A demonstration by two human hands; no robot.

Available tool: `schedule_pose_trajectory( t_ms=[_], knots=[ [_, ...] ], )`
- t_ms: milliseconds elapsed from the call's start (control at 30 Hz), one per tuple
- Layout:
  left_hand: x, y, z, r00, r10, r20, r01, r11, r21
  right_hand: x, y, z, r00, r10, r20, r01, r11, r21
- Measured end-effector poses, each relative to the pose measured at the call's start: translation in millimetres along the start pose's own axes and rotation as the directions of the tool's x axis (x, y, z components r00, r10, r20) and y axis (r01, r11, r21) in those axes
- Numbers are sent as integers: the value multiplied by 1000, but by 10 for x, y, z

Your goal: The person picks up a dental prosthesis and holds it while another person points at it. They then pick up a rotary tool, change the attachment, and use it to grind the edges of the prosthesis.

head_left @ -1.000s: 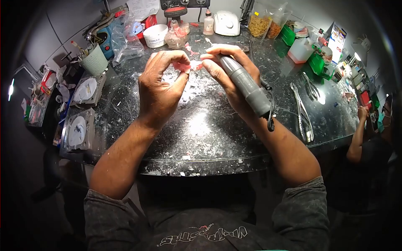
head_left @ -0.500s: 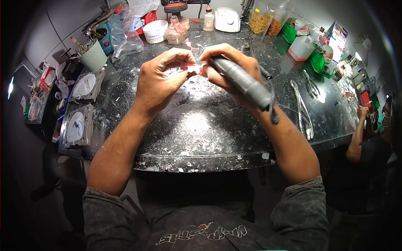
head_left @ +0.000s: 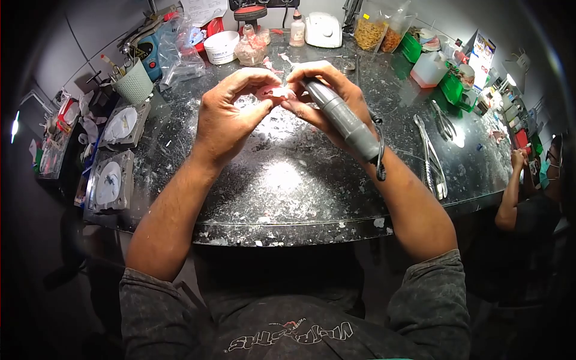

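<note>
Our left hand (head_left: 231, 114) pinches a pink piece (head_left: 276, 92) — our right hand (head_left: 345, 90) clasps a grey handpiece (head_left: 344, 117). Beyond our grip sits a white tub (head_left: 221, 49).

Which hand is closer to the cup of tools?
Left. The left hand is right of the cup, across some bench; the right hand, gripping a grey tool, is farther right.

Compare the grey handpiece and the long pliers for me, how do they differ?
The handpiece is thick and matte grey; the long pliers are slim, shiny metal. The handpiece is held in the right hand, while the long pliers lie on the table. The handpiece is one rounded barrel; the long pliers have two spread handles.
</note>
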State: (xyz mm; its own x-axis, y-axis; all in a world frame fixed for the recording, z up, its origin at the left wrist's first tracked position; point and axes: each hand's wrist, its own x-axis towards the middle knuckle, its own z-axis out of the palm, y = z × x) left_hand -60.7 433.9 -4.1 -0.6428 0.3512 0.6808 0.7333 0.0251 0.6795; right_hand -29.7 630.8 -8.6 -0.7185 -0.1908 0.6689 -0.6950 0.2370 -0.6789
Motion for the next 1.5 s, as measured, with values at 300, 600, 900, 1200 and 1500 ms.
schedule_pose_trajectory(
  t_ms=[300,600,900,1200,1500],
  knots=[
    [1,-21,-48,997,-59,-50,55,996,-75,48,-44,-71,917,-298,-266,210,926,-313],
    [28,-19,10,985,139,-101,-132,989,72,36,-177,53,978,-116,-176,131,989,75],
    [-9,27,77,989,150,14,-150,988,47,66,-19,-63,974,140,-178,-82,950,302],
    [5,13,29,989,139,-58,-132,986,105,24,-201,16,995,58,-85,-32,961,275],
    [4,72,-31,997,-24,-71,26,999,23,63,-40,-131,899,-358,-252,247,890,-383]
  ],
)
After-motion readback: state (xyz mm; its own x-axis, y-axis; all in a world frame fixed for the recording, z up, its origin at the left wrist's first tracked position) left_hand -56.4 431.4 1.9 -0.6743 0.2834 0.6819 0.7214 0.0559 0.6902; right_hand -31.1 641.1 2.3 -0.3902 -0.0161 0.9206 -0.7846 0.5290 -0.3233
